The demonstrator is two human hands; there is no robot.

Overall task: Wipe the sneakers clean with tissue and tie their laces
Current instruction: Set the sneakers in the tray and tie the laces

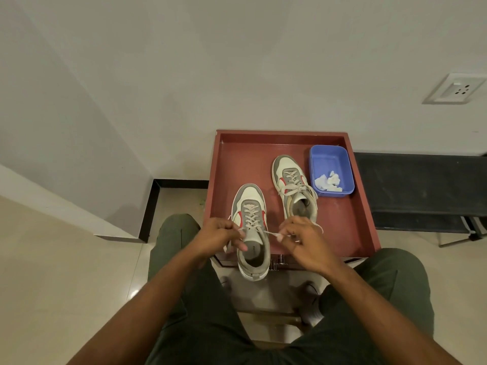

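Your left hand and right hand each pinch one end of the lace, fingers closed, at the near sneaker on the red desk. The far sneaker sits just left of a blue tub holding crumpled tissue.
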